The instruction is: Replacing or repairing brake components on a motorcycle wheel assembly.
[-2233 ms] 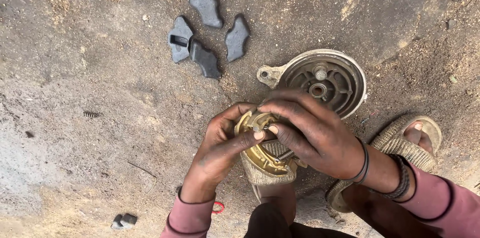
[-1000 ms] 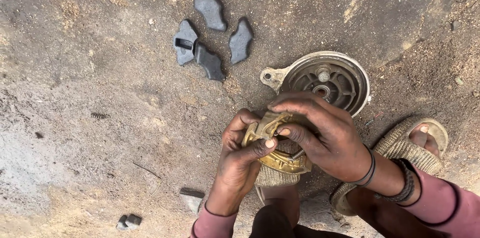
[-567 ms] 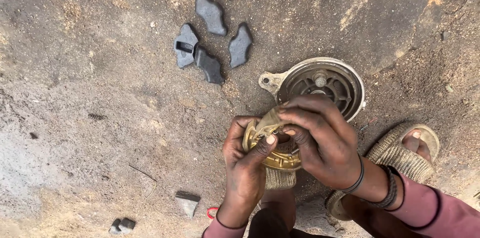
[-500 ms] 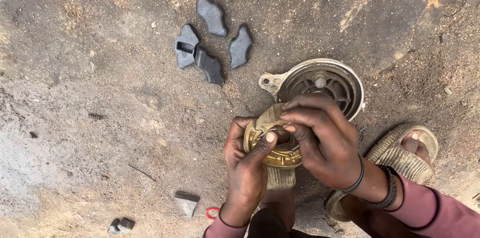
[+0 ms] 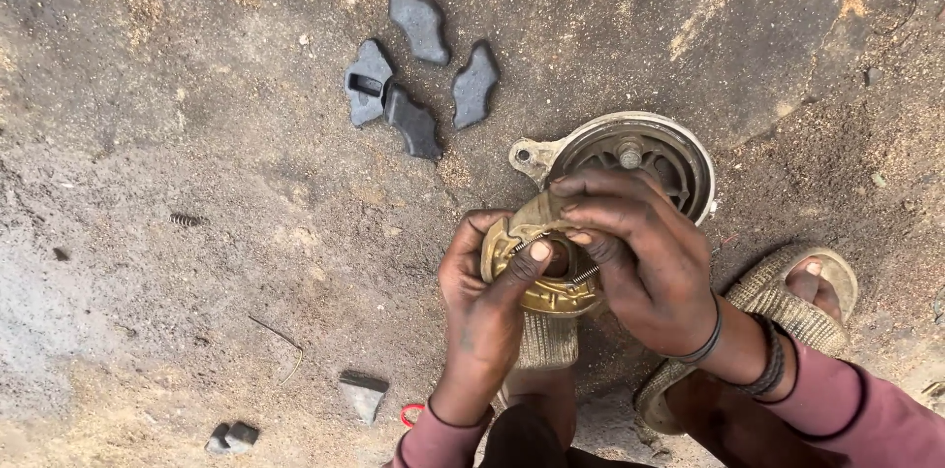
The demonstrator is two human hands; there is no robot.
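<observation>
Over the dirt floor (image 5: 177,133), both hands, left (image 5: 487,306) and right (image 5: 640,271), are gripping brass brake shoes (image 5: 536,276); springs (image 5: 583,278) probably need steady, even tension beside the drum (image 5: 689,158).

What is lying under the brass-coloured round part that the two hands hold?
Under the brass-coloured round part a woven sandal shows, pointing toward the person. The left hand and right hand cover the part's edges, so anything beneath there is hidden.

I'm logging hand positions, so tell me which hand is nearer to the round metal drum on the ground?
Right. The right hand overlaps the lower edge of the round metal drum. The left hand sits lower and to the drum's left, gripping the brass-coloured part with the right.
</observation>
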